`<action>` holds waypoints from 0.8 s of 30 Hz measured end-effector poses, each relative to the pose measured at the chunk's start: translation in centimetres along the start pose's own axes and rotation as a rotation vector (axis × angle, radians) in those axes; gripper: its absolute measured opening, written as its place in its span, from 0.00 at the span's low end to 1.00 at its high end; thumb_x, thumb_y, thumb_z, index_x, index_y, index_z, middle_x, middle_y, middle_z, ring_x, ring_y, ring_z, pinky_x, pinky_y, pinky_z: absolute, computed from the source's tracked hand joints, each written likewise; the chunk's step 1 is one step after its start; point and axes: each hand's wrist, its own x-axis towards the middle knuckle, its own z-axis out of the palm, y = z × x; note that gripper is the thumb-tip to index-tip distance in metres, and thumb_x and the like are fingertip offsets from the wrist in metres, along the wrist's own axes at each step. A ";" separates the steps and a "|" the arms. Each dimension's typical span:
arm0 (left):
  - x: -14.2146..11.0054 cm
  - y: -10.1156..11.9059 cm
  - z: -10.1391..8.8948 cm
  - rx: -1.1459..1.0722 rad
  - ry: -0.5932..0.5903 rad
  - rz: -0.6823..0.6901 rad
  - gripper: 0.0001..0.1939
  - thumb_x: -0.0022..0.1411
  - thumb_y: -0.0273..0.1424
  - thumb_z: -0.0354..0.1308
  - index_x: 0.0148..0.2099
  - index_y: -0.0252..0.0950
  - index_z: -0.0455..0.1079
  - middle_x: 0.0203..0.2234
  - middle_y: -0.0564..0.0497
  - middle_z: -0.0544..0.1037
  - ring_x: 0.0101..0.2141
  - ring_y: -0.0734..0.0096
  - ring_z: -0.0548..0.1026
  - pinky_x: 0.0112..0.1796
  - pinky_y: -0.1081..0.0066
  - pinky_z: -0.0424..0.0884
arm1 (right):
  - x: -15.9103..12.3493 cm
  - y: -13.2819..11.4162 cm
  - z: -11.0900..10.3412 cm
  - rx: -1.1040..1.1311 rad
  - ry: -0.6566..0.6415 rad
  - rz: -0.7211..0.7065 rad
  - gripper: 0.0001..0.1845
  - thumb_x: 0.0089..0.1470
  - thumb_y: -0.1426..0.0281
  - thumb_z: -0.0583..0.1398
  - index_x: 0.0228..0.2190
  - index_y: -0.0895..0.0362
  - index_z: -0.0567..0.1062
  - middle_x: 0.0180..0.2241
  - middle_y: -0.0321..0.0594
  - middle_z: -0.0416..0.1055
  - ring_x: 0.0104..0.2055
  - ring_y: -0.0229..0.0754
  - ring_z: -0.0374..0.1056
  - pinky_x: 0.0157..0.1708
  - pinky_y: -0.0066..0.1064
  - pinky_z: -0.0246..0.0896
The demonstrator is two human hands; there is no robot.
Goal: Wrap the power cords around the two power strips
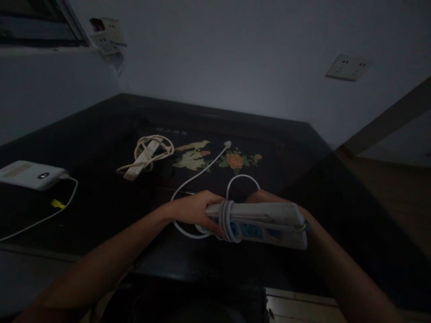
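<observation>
My left hand (197, 208) grips the left end of a white power strip (286, 240) with blue socket faces, its thumb and fingers wrapped round it. Several turns of white cord (228, 222) are wound round the strip beside that hand. A long pale bar lies along the strip's upper side; I cannot tell if it is a second strip. Behind the strip, my right hand (264, 196) is mostly hidden, its fingers out of sight. A loop of the cord arcs over to it. From under the strip, cord runs left and then up to a white plug (227, 144) on the black table.
On the black table (198, 264), a cream power strip (143, 159) lies tangled in its own cord. A white power bank (32, 175) with a cable and yellow tag (58, 204) lies at left. Wall sockets (346, 67) sit on the wall behind. The room is dim.
</observation>
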 end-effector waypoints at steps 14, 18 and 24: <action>-0.3 1.1 1.2 0.517 -0.034 0.011 0.24 0.47 0.48 0.65 0.40 0.34 0.73 0.27 0.52 0.76 0.28 0.70 0.73 0.27 0.77 0.61 | 5.5 1.1 -4.7 0.487 -0.815 -0.004 0.10 0.50 0.66 0.62 0.32 0.59 0.79 0.31 0.49 0.78 0.33 0.50 0.74 0.27 0.32 0.59; -0.4 1.2 1.3 0.555 -0.076 -0.007 0.23 0.47 0.49 0.64 0.38 0.35 0.73 0.26 0.53 0.76 0.26 0.70 0.73 0.25 0.77 0.60 | 6.4 0.8 -4.6 0.293 -0.708 -0.197 0.08 0.55 0.74 0.58 0.29 0.62 0.79 0.29 0.51 0.78 0.34 0.48 0.74 0.37 0.38 0.60; -0.8 1.8 1.3 0.543 -0.136 -0.072 0.21 0.48 0.47 0.64 0.37 0.36 0.74 0.25 0.53 0.76 0.26 0.71 0.73 0.25 0.77 0.61 | 7.2 2.9 -6.2 0.200 -0.529 -0.300 0.08 0.53 0.76 0.59 0.26 0.60 0.79 0.26 0.45 0.77 0.32 0.43 0.72 0.44 0.37 0.55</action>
